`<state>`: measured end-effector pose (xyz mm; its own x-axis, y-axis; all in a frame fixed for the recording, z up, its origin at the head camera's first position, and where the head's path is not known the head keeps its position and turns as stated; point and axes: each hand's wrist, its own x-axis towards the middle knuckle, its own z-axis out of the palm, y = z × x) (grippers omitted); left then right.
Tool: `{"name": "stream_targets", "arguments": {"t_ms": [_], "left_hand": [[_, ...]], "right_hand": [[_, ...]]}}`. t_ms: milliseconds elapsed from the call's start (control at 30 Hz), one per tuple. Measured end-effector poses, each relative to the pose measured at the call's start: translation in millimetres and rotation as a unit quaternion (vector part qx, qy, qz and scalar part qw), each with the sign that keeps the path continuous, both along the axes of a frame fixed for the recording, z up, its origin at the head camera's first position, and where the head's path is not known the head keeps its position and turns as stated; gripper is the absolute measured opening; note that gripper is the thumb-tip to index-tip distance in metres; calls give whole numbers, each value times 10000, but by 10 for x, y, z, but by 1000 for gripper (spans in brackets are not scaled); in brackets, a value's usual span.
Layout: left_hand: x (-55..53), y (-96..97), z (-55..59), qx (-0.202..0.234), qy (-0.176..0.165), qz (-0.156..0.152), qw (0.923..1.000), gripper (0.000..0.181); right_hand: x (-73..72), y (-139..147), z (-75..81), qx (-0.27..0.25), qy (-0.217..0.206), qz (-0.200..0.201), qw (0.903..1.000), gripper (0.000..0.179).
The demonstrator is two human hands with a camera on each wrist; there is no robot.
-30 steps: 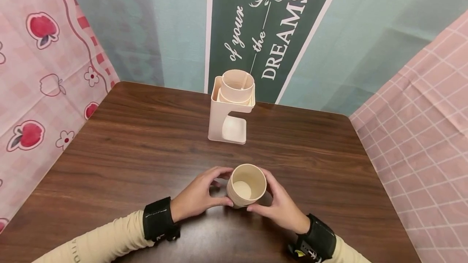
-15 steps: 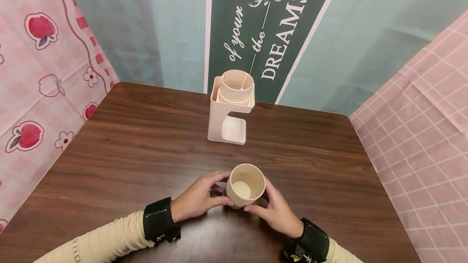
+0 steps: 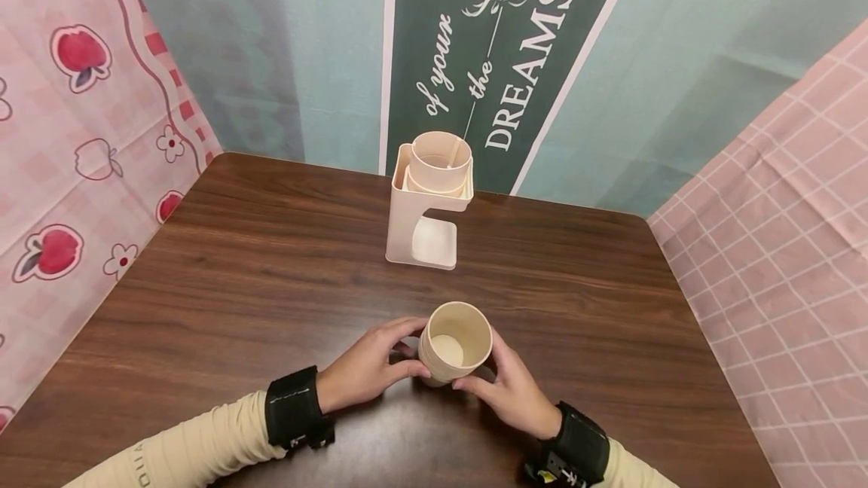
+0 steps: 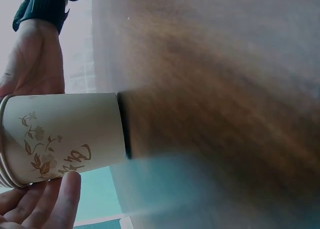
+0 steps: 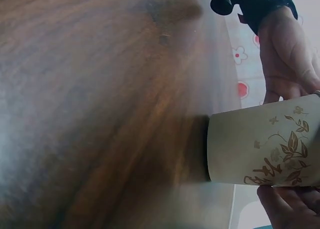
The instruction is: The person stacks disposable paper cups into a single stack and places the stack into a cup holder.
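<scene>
A stack of beige paper cups point(image 3: 456, 345), nested with several rims at the top, stands upright near the table's front. Brown flowers and lettering show on the outermost paper cup point(image 4: 60, 139) in the left wrist view. My left hand point(image 3: 369, 360) holds the stack from the left, thumb at the near side and fingers round the far side. From the right, my right hand point(image 3: 518, 390) grips it the same way. In the right wrist view the base of the cup point(image 5: 260, 144) appears at the tabletop; whether it touches is hard to tell.
A cream cup dispenser point(image 3: 400, 224) stands at the back middle, with a round tube point(image 3: 441, 160) on top and a square base tray point(image 3: 435, 243). The brown wooden table point(image 3: 271, 247) is bordered by cloth hangings on three sides.
My right hand has shifted slightly left against the cups, and the stack has moved a very little left with it. The left hand and the dispenser stay put.
</scene>
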<state>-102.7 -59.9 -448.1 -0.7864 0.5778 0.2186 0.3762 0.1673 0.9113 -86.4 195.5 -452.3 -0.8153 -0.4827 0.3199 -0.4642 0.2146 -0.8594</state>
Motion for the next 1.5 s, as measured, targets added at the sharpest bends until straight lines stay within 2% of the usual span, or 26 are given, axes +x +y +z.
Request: {"name": "stream_targets", "arguments": {"t_ms": [200,433,667,800,1067,1200,1333,1500], "left_hand": [[-22,-13,39,-3,54,20,10000,58],[-121,-38,181,-203,255,120,9994,59],[-241,-56,285,18,522,89,9986,55],[-293,-56,355,129,549,106,9984,55],[-427,-84,557,-146,663,186,9975,56],[-508,-102,666,-143,582,203,9980,53],[-580,-113,779,35,438,203,9988,51],[-683,-115,946,-25,595,405,9974,50]], "right_hand": [[-44,-2,61,64,-37,-4,10000,80],[-156,-17,184,129,-139,-62,9998,76],[-286,-50,331,138,-274,-81,9995,72],[-346,-62,423,141,-258,-93,9995,72],[-481,-75,608,101,-384,-73,9992,78],[-577,-101,714,44,-539,-45,9985,83],[-671,-138,828,41,-476,-39,9989,85],[-787,-172,989,-75,-345,-43,9994,86]]}}
